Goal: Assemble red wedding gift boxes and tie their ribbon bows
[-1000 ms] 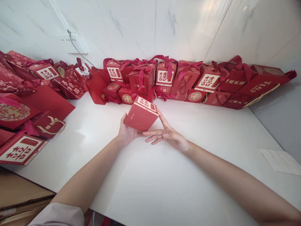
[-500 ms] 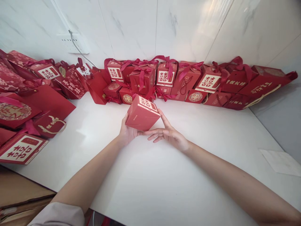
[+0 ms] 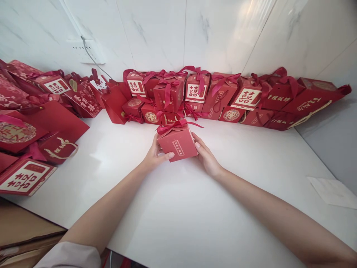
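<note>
A red gift box (image 3: 177, 143) with a ribbon bow on its top and gold lettering on the near side is held between both hands, over the white table (image 3: 178, 208). My left hand (image 3: 156, 155) grips its left side, the thumb lying across the near face and the fingers hidden behind. On the right side, my right hand (image 3: 206, 156) is closed against the box, with part of its fingers out of sight behind it. Directly behind stands a row of similar red boxes, one (image 3: 170, 95) with a bow just beyond the held box.
Stacked red gift boxes (image 3: 247, 97) line the tiled wall. More red boxes and bags (image 3: 60, 115) crowd the left side of the table. A pale sheet (image 3: 333, 190) lies at the right; a cable runs from a wall socket (image 3: 86, 51). Cardboard (image 3: 25, 227) shows below the left edge.
Both hands have turned the box: its bow is now on top and the lettered side faces me. My right hand has moved from beneath it to its right side.
</note>
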Demonstrator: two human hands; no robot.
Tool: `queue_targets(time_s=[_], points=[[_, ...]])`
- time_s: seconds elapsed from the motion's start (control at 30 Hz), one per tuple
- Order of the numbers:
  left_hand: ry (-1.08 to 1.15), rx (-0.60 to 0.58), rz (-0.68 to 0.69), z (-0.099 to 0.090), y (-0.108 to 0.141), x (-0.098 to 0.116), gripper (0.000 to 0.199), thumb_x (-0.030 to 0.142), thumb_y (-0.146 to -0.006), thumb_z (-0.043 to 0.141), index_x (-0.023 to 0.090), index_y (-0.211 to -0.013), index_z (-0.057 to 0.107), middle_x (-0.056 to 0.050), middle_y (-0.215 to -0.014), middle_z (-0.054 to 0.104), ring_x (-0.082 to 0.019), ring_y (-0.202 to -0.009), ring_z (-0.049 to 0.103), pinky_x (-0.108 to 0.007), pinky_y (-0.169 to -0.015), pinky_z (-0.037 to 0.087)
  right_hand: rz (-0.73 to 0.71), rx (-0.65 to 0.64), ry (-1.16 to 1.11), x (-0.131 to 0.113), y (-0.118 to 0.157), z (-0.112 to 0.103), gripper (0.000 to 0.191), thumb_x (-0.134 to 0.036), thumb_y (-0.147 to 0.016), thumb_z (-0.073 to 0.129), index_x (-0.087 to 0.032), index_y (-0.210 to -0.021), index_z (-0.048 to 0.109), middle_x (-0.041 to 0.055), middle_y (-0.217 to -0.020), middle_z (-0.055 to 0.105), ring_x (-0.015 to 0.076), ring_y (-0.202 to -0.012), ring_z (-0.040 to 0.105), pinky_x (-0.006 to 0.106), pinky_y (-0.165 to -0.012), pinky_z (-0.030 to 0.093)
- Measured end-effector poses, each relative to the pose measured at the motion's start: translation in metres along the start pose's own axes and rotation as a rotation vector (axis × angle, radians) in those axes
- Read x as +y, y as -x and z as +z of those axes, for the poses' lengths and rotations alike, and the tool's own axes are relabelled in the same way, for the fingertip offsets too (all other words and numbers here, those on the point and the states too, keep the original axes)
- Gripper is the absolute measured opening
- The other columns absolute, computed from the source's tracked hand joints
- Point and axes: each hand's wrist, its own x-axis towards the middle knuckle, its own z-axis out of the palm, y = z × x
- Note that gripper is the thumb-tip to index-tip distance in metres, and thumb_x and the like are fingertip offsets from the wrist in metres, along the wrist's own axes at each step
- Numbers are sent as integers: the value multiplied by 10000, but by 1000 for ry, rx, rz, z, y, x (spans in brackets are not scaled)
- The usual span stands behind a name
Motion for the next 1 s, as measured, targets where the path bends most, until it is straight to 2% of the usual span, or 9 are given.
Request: queue_targets(time_s=[0.2, 0.3, 0.4, 0.57, 1.0], points=[[-32, 2, -12, -4, -1, -3, 868, 377, -741, 769, 300, -1454, 279, -127, -1436, 452, -303, -1167, 565, -409, -904, 506, -8, -33, 19, 1, 0, -2, 696, -586, -918, 525, -310, -1513, 294, -11, -1611, 239, 260, -1472, 232, 471, -1188, 261], [-32, 2, -8, -3, -1, 0, 852, 377, -744, 765, 290, -1448, 293, -120, -1387, 498, -296, -1156, 569, -420, -923, 496, -34, -68, 73, -1, 1, -2, 764, -583, -899, 569, -303, -1533, 248, 4, -1607, 250, 263, -1466, 247, 468, -1192, 251], [-45, 2, -5, -1, -2, 2, 883, 368, -738, 770, 294, -1466, 275, -116, -1398, 490, -303, -1181, 551, -426, -939, 489, -48, -70, 119, -5, 3, 0, 807, -565, -865, 631, -284, -1529, 270, 33, -1587, 302, 283, -1434, 316, 471, -1173, 292], [-20, -7, -26, -1, -3, 3, 894, 365, -751, 758, 308, -1485, 249, -123, -1466, 417, -292, -1143, 572, -420, -923, 502, -22, -88, 121, -11, 2, 3, 742, -551, -864, 637, -236, -1483, 374, 84, -1497, 449, 296, -1294, 503, 475, -1129, 365], [74, 11, -24, 3, -3, 5, 818, 413, -800, 713, 302, -1489, 286, -130, -1494, 395, -283, -1117, 601, -383, -883, 529, -34, -89, 162, -10, 0, 2, 705, -570, -859, 637, -238, -1444, 427, 79, -1441, 519, 281, -1256, 534, 447, -1094, 407]])
